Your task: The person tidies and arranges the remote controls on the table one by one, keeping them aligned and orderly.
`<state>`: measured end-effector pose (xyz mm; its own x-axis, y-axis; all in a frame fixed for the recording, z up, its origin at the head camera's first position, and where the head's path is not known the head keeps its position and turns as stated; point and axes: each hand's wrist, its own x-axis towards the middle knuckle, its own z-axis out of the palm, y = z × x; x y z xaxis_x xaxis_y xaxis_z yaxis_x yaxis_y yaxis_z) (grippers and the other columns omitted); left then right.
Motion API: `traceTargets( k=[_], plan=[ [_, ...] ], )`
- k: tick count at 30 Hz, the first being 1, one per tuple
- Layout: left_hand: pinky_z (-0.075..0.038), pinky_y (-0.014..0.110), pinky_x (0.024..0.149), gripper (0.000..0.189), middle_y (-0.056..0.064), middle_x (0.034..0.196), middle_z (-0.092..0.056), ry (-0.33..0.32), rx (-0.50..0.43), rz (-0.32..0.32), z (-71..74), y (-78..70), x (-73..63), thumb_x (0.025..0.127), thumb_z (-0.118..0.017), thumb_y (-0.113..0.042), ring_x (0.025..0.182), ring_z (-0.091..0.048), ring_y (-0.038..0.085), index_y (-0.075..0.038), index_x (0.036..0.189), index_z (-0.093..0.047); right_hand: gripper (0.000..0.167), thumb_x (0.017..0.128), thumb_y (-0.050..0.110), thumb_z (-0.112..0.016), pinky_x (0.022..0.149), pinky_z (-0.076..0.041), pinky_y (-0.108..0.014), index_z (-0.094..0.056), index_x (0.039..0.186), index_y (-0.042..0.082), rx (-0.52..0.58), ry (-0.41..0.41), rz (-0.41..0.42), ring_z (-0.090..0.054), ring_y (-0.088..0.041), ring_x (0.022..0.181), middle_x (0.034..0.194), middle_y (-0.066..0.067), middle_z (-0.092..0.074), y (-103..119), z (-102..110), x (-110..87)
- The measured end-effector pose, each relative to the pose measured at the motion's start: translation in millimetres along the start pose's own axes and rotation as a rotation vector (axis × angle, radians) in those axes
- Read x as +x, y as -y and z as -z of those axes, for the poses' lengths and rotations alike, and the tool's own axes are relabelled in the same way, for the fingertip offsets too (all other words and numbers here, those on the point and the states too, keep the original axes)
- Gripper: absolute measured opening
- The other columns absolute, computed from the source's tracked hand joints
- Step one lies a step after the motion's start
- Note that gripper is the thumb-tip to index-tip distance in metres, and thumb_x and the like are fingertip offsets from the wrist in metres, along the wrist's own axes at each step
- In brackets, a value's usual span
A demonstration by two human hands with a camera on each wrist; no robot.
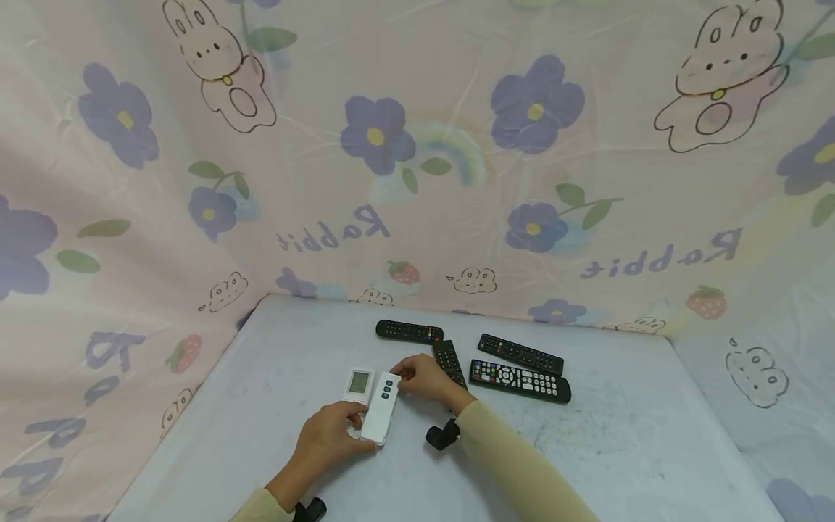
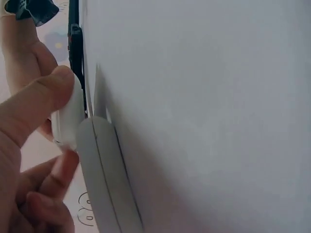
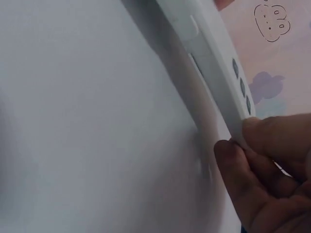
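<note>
Both hands have a pinching grip on the white remote with three buttons [image 1: 377,420], with fingers bent in close to it. The left hand [image 1: 328,435] comes from eight o'clock and holds the bottom part between its thumb and fingers. The right hand [image 1: 425,378] comes from two o'clock and pinches the top corner. The remote sits low in the middle of the head view, its top tipped toward one o'clock, and seems to be just off the counter [image 1: 639,435]. It looks light, hard and smooth, so it may slip if pinched only at a corner. The long sides look best to hold, away from the buttons. Just beside it at ten o'clock is a white remote with a screen [image 1: 359,383]; I can't tell if the two touch. Going around from it, a far black remote [image 1: 409,331] is at one o'clock, a middle black remote [image 1: 449,363] and a thin black remote [image 1: 520,354] near two, and a black remote with pale buttons [image 1: 520,381] almost at three. The counter is flat and white with faint smudges, and pink cloth [image 1: 450,65] with bunnies and purple flowers hangs behind it.
</note>
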<state>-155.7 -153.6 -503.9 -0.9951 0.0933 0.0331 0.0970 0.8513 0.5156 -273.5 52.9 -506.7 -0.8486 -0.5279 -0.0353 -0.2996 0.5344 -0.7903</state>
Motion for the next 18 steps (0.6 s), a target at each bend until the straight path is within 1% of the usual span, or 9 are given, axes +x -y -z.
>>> traceTargets(
  k=[3, 7, 14, 18],
  plan=[
    [-0.034, 0.020, 0.053, 0.061, -0.016, 0.073, -0.054, -0.014, 0.023, 0.004, -0.4, 0.4, 0.1, 0.053, -0.091, -0.046, 0.065, -0.045, 0.005, -0.018, 0.104, -0.073, 0.023, 0.082, 0.007, -0.070, 0.065, -0.051, -0.020, -0.072, 0.105, 0.007, -0.012, 0.003, -0.001, -0.059, -0.007, 0.076, 0.093, -0.003, -0.071, 1.6, -1.4, 1.4],
    [-0.034, 0.020, 0.054, 0.063, -0.015, 0.073, -0.053, -0.024, 0.049, -0.007, -0.2, 2.6, 2.5, 0.051, -0.091, -0.049, 0.067, -0.045, 0.006, -0.018, 0.103, -0.073, 0.022, 0.082, 0.007, -0.071, 0.067, -0.051, -0.020, -0.073, 0.104, 0.008, -0.025, -0.003, -0.006, -0.059, -0.006, 0.078, 0.093, -0.003, -0.071, 3.4, -3.0, 3.8],
    [-0.034, 0.020, 0.054, 0.065, -0.015, 0.075, -0.053, 0.008, 0.028, 0.008, -1.3, 4.4, 3.5, 0.051, -0.091, -0.049, 0.069, -0.046, 0.006, -0.018, 0.104, -0.071, 0.021, 0.082, 0.008, -0.071, 0.070, -0.050, -0.022, -0.073, 0.103, 0.009, -0.050, -0.005, -0.032, -0.059, -0.009, 0.080, 0.093, -0.002, -0.071, 6.1, -7.5, 5.6],
    [-0.032, 0.019, 0.052, 0.063, -0.014, 0.075, -0.052, 0.003, 0.030, -0.007, -0.7, 3.6, 2.2, 0.050, -0.091, -0.048, 0.067, -0.045, 0.005, -0.018, 0.102, -0.070, 0.020, 0.082, 0.008, -0.072, 0.071, -0.051, -0.022, -0.074, 0.103, 0.010, -0.061, -0.010, -0.048, -0.059, -0.008, 0.080, 0.093, -0.001, -0.071, 7.9, -10.0, 6.1]
  ],
)
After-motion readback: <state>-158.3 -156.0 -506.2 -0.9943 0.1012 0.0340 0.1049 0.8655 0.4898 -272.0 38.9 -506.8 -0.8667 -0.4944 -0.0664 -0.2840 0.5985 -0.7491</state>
